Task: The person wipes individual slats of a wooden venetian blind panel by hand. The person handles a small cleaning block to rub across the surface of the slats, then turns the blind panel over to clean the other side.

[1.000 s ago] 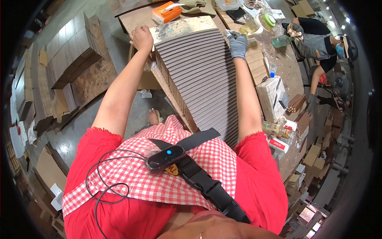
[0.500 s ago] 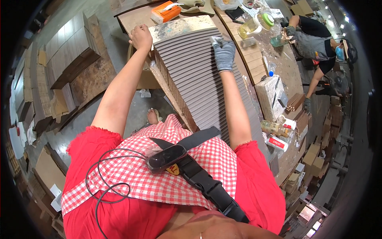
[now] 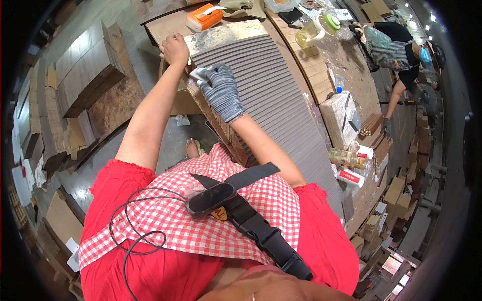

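Observation:
A layered stack of long grey-brown boards (image 3: 273, 95) lies before me, their edges stepped like slats. Under its far end is a paint-stained pale board (image 3: 228, 34). My right hand (image 3: 221, 93), in a grey knitted glove, is closed on a crumpled white cloth (image 3: 200, 73) at the stack's left edge. Bare and with curled fingers, my left hand (image 3: 174, 49) is at the far left corner beside the pale board. Whether its fingers hold anything cannot be made out.
An orange tissue pack (image 3: 205, 18) lies beyond the stack. To the right, a littered bench carries a yellowish bottle (image 3: 309, 36), a white block (image 3: 339, 116) and a paper cup (image 3: 350, 176). A co-worker (image 3: 396, 55) stands past it. Board piles (image 3: 88, 65) stand at left.
My right hand has swept the cloth leftward across the boards, from the right side to the left edge. My left hand has barely moved. The co-worker has lifted a clear bottle off the bench.

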`<state>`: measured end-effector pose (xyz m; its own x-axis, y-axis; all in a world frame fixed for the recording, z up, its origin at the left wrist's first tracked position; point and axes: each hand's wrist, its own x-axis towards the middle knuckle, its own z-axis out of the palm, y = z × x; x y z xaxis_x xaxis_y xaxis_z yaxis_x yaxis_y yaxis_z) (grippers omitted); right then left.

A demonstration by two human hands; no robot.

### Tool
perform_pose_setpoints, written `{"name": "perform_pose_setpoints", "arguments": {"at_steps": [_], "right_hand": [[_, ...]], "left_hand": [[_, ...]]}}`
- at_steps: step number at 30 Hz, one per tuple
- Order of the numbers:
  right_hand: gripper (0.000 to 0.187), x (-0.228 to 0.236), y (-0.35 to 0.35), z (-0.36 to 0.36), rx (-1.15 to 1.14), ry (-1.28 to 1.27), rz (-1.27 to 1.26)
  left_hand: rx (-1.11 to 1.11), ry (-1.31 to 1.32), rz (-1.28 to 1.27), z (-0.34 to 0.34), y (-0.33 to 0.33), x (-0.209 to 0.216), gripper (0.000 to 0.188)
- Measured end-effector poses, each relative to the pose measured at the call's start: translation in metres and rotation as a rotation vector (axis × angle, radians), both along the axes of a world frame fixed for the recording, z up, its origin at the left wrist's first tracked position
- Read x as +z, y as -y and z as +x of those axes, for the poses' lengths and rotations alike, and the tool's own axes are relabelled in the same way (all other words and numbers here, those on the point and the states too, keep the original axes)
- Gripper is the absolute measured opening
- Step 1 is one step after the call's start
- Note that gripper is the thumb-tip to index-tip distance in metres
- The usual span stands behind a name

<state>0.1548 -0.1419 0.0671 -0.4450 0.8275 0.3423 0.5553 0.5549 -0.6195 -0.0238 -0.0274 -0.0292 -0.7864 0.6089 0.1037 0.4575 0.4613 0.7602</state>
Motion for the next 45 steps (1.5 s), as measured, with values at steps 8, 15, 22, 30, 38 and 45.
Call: {"name": "perform_pose_setpoints", "arguments": {"at_steps": [8, 15, 22, 30, 38, 45], "right_hand": [[0.026, 0.01, -0.027, 0.034, -0.083, -0.026, 0.123], [0.021, 0.004, -0.124, 0.134, -0.387, 0.094, 0.125], [0.018, 0.037, -0.182, 0.206, -0.56, 0.184, 0.058], [0.03, 0.077, -0.149, 0.224, -0.613, -0.413, -0.058], [0.028, 0.06, -0.081, 0.246, -0.639, -1.14, -0.506], [0.03, 0.058, -0.051, 0.258, -0.614, -1.138, -0.514]], "left_hand": [[-0.051, 0.007, 0.023, 0.012, -0.017, 0.017, 0.036], [-0.032, -0.014, 0.012, 0.022, -0.031, 0.021, 0.038], [-0.031, -0.03, -0.009, 0.042, -0.011, 0.06, 0.038], [-0.011, -0.036, -0.051, 0.058, 0.002, 0.099, 0.038], [-0.023, -0.031, -0.046, 0.064, 0.008, 0.118, 0.038], [-0.033, -0.035, -0.064, 0.074, 0.022, 0.115, 0.038]]}}
